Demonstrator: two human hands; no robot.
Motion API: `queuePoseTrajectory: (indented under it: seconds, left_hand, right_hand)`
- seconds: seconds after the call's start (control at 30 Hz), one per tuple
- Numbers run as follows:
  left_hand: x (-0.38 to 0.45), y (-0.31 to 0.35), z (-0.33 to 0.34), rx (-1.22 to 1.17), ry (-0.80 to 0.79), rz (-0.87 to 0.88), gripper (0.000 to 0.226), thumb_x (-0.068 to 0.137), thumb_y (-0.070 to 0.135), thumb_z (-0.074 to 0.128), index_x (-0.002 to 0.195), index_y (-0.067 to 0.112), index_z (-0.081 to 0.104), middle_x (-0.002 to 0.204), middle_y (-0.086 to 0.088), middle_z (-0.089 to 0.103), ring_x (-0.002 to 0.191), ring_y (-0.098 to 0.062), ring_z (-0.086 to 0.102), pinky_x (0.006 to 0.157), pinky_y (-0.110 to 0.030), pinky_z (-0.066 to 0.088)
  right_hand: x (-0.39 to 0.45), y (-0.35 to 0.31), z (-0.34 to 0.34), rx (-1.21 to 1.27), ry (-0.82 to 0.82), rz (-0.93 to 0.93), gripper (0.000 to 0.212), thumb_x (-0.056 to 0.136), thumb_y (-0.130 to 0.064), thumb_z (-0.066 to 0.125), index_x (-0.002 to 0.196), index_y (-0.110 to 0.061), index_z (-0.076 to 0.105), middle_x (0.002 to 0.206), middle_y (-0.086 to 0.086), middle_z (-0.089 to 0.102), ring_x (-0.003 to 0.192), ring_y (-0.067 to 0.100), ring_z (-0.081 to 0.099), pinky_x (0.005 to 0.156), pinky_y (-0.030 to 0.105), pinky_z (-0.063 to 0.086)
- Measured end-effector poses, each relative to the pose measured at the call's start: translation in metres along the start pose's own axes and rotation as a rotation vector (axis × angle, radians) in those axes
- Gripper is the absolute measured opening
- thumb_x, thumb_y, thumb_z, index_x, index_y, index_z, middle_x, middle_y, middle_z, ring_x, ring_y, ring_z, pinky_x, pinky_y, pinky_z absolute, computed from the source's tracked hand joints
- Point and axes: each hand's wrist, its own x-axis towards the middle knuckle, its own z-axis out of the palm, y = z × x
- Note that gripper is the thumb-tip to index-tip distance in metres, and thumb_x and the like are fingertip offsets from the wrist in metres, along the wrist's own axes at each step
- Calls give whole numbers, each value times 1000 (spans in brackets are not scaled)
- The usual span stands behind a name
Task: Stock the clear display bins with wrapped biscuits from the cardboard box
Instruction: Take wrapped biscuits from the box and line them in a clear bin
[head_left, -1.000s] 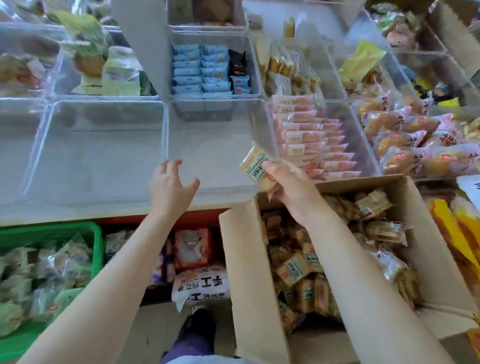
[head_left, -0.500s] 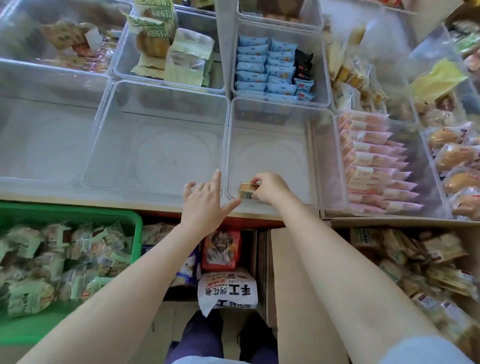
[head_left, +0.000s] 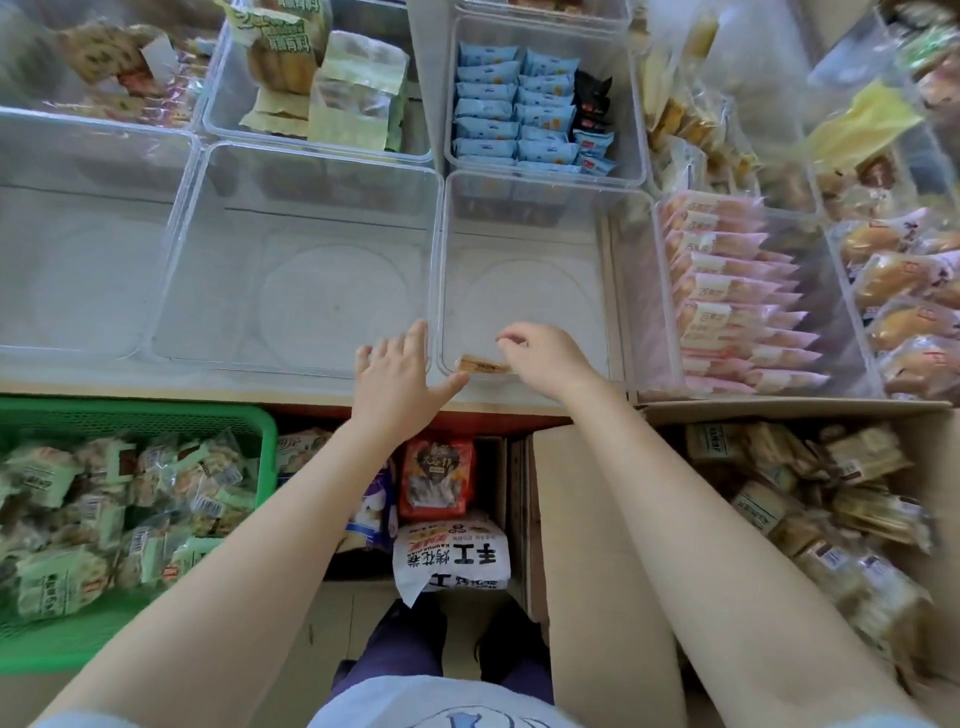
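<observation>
Fingers of the right hand are curled over one wrapped biscuit, which is held low in the near left corner of the clear bin; whether it is already resting on the bin floor cannot be told. The left hand is spread flat, its straight fingertips laid against the bin's near left rim and nothing held.

A tilted or toppled packet is judged the main risk: if it is let go before it lies flat against the front wall, the row started from it could be set crooked. The light bin might also be nudged along the tabletop if the steadying hand is lifted too soon.

Just beyond the fingertips, the rest of that bin is bare. To the left of the fingers, a second clear bin holds nothing. Farther ahead, blue packets are stacked in another bin. To the right, pink packets are filed in rows. Below the right forearm, the cardboard box holds a loose heap of biscuit packets. Down to the left, a green basket is filled with green-wrapped snacks.
</observation>
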Motion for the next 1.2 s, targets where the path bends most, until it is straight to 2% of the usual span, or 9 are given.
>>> queuePoseTrajectory:
  seconds: [0.17, 0.27, 0.43, 0.63, 0.83, 0.93, 1.0, 1.1, 1.2]
  left_hand:
    - [-30, 64, -11, -313, 206, 90, 57, 97, 35, 55, 146, 9, 41, 148, -12, 43, 138, -29, 35, 115, -40, 27]
    - [-59, 129, -5, -526, 20, 220, 45, 99, 33, 54, 141, 20, 47, 139, 0, 50, 131, -20, 42, 103, -30, 33]
    - [-90, 183, 29, -524, -175, 324, 72, 95, 48, 60, 156, 33, 23, 158, 3, 34, 145, -16, 29, 114, -36, 32]
    - [-100, 193, 39, -581, -133, 279, 71, 100, 25, 57, 159, 33, 17, 161, 4, 28, 144, -12, 33, 101, -24, 31]
    - [-106, 196, 35, -569, -127, 268, 71, 100, 24, 57, 159, 30, 18, 162, 5, 28, 146, -11, 29, 103, -22, 27]
    - [-106, 197, 33, -573, -147, 253, 73, 99, 26, 59, 159, 32, 18, 162, 5, 28, 147, -12, 28, 106, -26, 29]
    - [-105, 196, 28, -479, -143, 248, 74, 98, 33, 62, 159, 32, 20, 162, 2, 27, 149, -17, 23, 116, -35, 27]
    - [-108, 199, 11, -412, -20, 280, 67, 95, 46, 61, 154, 30, 34, 157, 5, 34, 147, -17, 22, 121, -45, 24]
    - [-109, 205, -18, -818, -144, 242, 66, 89, 54, 65, 147, 30, 46, 132, 13, 60, 124, -5, 53, 103, -32, 46]
  right_hand:
    - [-96, 38, -30, 200, 615, -233, 24, 100, -12, 53, 119, -14, 67, 115, -5, 62, 108, 8, 56, 93, 18, 44]
    - [-138, 96, -41, 254, 951, -51, 19, 95, -6, 56, 109, -14, 66, 99, -2, 60, 84, 8, 54, 76, 17, 47]
    - [-168, 180, -34, 199, 618, 305, 20, 97, -15, 56, 114, -14, 65, 111, 4, 61, 102, 20, 58, 82, 27, 43]
    - [-186, 210, -13, -172, 267, 430, 49, 96, -28, 60, 140, -12, 47, 151, 15, 36, 141, 33, 30, 108, 48, 38]
    - [-192, 213, -18, -394, 89, 488, 32, 97, -12, 46, 126, -11, 60, 138, 13, 50, 137, 34, 32, 112, 44, 32]
    - [-199, 215, -29, -387, 111, 440, 21, 97, -20, 53, 112, -12, 65, 126, 10, 58, 133, 33, 38, 110, 46, 33]
    - [-205, 212, -43, -178, 231, 388, 28, 95, -36, 63, 113, -15, 65, 115, 3, 61, 124, 28, 46, 102, 44, 41]
    - [-216, 194, -73, 516, 395, 272, 25, 90, -35, 73, 107, -19, 65, 101, -8, 67, 94, 12, 64, 76, 26, 52]
    - [-215, 165, -93, 1016, 300, 108, 20, 94, -25, 70, 109, -12, 66, 99, 1, 76, 88, 13, 70, 69, 22, 54]
